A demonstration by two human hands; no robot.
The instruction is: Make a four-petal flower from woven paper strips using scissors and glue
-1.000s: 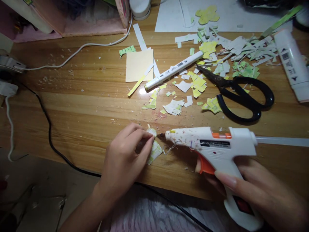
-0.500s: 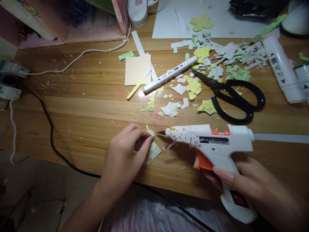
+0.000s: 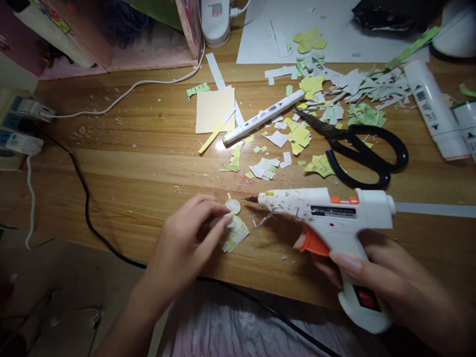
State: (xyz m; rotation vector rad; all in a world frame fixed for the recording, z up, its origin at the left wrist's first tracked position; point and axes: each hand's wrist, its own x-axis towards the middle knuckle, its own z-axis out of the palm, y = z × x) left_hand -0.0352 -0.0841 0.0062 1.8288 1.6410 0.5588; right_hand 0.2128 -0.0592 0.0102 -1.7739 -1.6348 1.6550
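My left hand (image 3: 189,230) is at the table's near side, thumb and fingertips pinched together on a small paper cutout (image 3: 237,235). The cutout is pale green and white, with a rounded top and a wider, pointed lower part; my fingers hide its left side. My right hand (image 3: 375,277) is wrapped round the handle of a white hot glue gun (image 3: 297,203), with a finger at its orange trigger. The gun's brown nozzle points left, just right of the cutout and apart from it. A clear glue stick (image 3: 435,209) extends from its back.
Black-handled scissors (image 3: 366,148) lie beyond the glue gun, beside a white marker (image 3: 264,116) and many paper scraps (image 3: 297,134). A yellow flower cutout (image 3: 310,39) rests on white paper (image 3: 260,29). A black cord (image 3: 87,208) runs along the near edge.
My left fingers have loosened and shifted slightly left, showing more of the cutout. The glue gun sits nearly as before, its handle a little higher. The whole view has shifted slightly.
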